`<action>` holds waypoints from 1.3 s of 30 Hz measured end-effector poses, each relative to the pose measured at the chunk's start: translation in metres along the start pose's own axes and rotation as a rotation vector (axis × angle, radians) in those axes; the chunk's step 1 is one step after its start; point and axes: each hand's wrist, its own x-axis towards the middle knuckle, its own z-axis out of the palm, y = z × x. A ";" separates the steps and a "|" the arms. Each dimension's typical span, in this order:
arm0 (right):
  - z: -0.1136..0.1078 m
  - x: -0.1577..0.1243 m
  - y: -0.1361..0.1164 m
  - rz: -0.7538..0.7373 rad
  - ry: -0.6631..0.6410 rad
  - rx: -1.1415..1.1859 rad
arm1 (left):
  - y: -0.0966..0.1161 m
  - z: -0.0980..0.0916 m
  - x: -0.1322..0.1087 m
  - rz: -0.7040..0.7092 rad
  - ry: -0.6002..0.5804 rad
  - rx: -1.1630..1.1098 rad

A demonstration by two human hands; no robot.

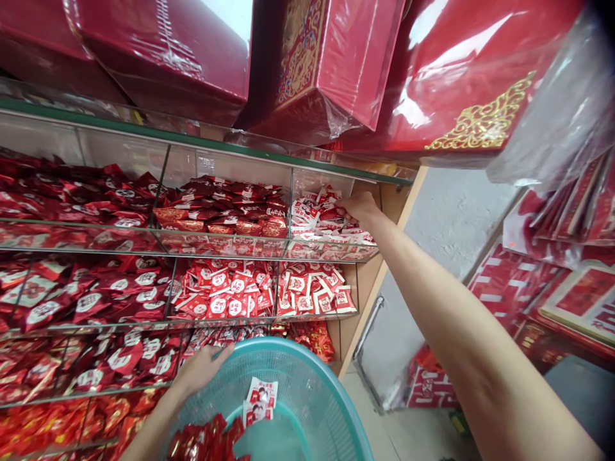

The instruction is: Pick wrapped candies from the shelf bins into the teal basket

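A teal plastic basket (353,410) fills the lower middle of the view. My left hand (204,370) grips its left rim, thumb on top. Inside the basket lie two white packets (259,402) with red print, touching each other, and a heap of shiny red packets (206,440). My right hand (360,208) reaches into the upper right shelf compartment, its fingers closed among the red-and-white packets (312,218) there. Its fingertips are partly hidden, so how many packets they hold cannot be seen.
Glass shelves (230,142) with dividers hold several kinds of red packets. Large plastic-wrapped red boxes (346,70) overhang the top shelf. A wooden side panel (369,301) closes the shelf at right. Further right are a pale wall (446,218) and stacked red goods (567,288).
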 end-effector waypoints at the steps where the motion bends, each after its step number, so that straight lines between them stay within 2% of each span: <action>1: 0.000 -0.003 -0.003 0.085 -0.007 0.041 | 0.000 0.000 0.000 -0.004 0.001 0.009; 3: -0.001 -0.009 -0.009 0.191 -0.013 0.099 | 0.000 0.000 0.000 -0.010 0.002 0.031; 7: -0.005 -0.024 -0.013 0.170 0.025 0.222 | 0.001 0.000 0.000 -0.024 0.002 0.045; 13: -0.014 -0.058 -0.002 0.070 0.100 0.505 | 0.004 -0.002 -0.002 -0.031 0.005 0.002; 20: -0.042 -0.128 -0.007 -0.155 0.142 0.532 | 0.013 -0.005 -0.006 -0.039 0.007 0.058; 22: -0.048 -0.152 -0.009 -0.160 0.137 0.521 | 0.016 -0.006 -0.006 -0.046 0.004 0.073; 24: -0.046 -0.180 -0.005 -0.102 0.078 0.491 | 0.018 -0.006 -0.006 -0.055 -0.005 0.088; 27: -0.019 -0.230 0.017 0.065 -0.187 0.390 | 0.019 -0.007 -0.004 -0.069 -0.018 0.110; 29: 0.011 -0.265 0.044 0.163 -0.385 0.348 | 0.019 -0.007 -0.004 -0.072 -0.024 0.120; 32: 0.058 -0.311 0.090 0.227 -0.561 0.301 | 0.020 -0.007 -0.003 -0.074 -0.026 0.137; 35: 0.090 -0.341 0.126 0.380 -0.652 0.295 | 0.020 -0.008 -0.004 -0.073 -0.029 0.151; 39: 0.103 -0.361 0.147 0.732 -0.631 0.402 | 0.017 -0.007 -0.005 -0.087 -0.043 0.172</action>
